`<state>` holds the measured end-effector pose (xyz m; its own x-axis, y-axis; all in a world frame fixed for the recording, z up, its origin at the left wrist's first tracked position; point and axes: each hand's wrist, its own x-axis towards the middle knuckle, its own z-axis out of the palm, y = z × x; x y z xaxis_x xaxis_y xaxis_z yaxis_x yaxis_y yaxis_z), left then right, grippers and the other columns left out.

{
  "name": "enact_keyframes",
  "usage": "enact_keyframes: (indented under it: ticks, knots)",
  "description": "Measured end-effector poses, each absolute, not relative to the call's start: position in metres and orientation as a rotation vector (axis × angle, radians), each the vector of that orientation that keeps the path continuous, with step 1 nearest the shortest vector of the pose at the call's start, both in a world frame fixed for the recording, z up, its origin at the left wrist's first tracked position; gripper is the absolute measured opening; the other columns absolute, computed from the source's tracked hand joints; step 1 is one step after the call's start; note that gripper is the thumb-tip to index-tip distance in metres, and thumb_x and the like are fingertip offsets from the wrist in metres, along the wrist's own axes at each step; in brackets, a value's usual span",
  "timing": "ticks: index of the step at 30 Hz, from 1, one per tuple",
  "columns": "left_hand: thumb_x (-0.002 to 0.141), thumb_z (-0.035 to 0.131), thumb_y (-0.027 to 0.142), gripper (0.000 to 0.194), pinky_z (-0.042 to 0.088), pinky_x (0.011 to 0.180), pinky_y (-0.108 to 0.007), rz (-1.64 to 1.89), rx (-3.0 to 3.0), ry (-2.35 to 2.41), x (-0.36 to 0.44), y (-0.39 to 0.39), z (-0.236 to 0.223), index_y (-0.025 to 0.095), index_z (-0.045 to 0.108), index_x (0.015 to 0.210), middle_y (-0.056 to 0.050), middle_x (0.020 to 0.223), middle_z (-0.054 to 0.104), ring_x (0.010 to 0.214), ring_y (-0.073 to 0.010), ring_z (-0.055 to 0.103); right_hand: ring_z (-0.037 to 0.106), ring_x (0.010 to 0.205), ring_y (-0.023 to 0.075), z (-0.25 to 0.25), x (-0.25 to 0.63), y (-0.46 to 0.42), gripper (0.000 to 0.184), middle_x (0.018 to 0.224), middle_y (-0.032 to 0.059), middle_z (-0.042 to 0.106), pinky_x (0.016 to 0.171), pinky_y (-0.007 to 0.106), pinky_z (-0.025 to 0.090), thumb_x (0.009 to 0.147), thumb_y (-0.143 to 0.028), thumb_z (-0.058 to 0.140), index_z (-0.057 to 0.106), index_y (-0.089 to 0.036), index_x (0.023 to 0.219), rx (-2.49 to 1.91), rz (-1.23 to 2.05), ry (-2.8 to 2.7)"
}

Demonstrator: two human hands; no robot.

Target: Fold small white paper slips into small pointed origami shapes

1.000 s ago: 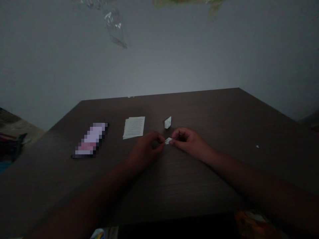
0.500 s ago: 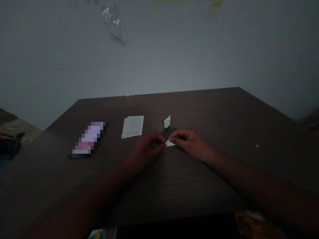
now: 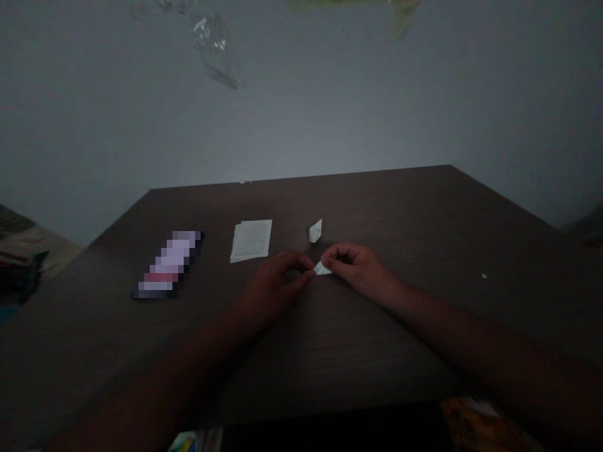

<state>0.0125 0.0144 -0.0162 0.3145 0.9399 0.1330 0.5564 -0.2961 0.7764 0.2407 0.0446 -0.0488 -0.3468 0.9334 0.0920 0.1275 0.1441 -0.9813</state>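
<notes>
Both hands pinch one small folded paper piece above the middle of the table.

The left hand (image 3: 276, 282) and right hand (image 3: 355, 267) meet fingertip to fingertip, each closed narrowly on the folded paper piece (image 3: 322, 269), which sits low over the dark wooden table (image 3: 424, 213), well in from every edge. Toward the far edge, a second folded piece (image 3: 315, 231) stands just beyond the hands. A printed paper stack (image 3: 251, 240) lies to its left, with a blurred flat object (image 3: 167, 272) nearer the left edge.

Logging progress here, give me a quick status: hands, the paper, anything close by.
Left hand and right hand both pinching small folded paper piece, low over table. Second folded piece and paper stack just beyond, apart from hands.
</notes>
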Motion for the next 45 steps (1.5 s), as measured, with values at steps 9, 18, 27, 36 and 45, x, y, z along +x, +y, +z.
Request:
enact_keyframes:
  ticks: [9,18,27,36,45]
  knots:
    - [0.096,0.072,0.033,0.011,0.061,0.096,-0.041,0.8,1.867,1.378,0.013,0.016,-0.017,0.024,0.079,0.097,-0.004,0.098,0.082,0.098,-0.0272,0.076,0.069,0.083,0.0201,-0.049,0.241,0.048,0.014,0.086,0.0012,0.076,0.084,0.036,0.056,0.09,-0.037,0.077,0.074,-0.025,0.083,-1.069,1.284,-1.547]
    - [0.096,0.071,0.033,0.011,0.06,0.095,-0.039,0.868,1.751,1.346,0.013,0.017,-0.025,0.023,0.076,0.097,-0.005,0.103,0.08,0.102,-0.0255,0.075,0.07,0.087,0.0211,-0.053,0.239,0.047,0.011,0.088,0.002,0.075,0.085,0.037,0.055,0.09,-0.033,0.074,0.074,-0.025,0.083,-1.105,1.279,-1.531]
    - [0.093,0.072,0.03,0.009,0.057,0.091,-0.037,0.845,1.642,1.316,0.009,0.019,-0.028,0.022,0.074,0.095,-0.004,0.1,0.078,0.1,-0.0251,0.073,0.071,0.088,0.021,-0.059,0.236,0.046,0.01,0.089,0.0018,0.075,0.087,0.037,0.055,0.091,-0.031,0.076,0.074,-0.025,0.083,-1.11,1.31,-1.52]
    - [0.095,0.071,0.031,0.011,0.06,0.098,-0.04,0.791,1.574,1.275,0.004,0.02,-0.033,0.022,0.073,0.1,-0.005,0.104,0.079,0.103,-0.0257,0.075,0.071,0.087,0.0216,-0.067,0.239,0.05,0.011,0.087,0.0014,0.076,0.087,0.037,0.056,0.09,-0.033,0.077,0.073,-0.026,0.082,-1.13,1.272,-1.516]
    - [0.095,0.079,0.042,0.02,0.057,0.097,-0.042,0.712,1.761,1.315,0.001,0.022,-0.032,0.024,0.078,0.103,-0.006,0.107,0.08,0.103,-0.029,0.073,0.069,0.084,0.0205,-0.068,0.238,0.046,0.017,0.085,0.0013,0.075,0.085,0.036,0.054,0.091,-0.039,0.077,0.073,-0.025,0.083,-1.11,1.269,-1.578]
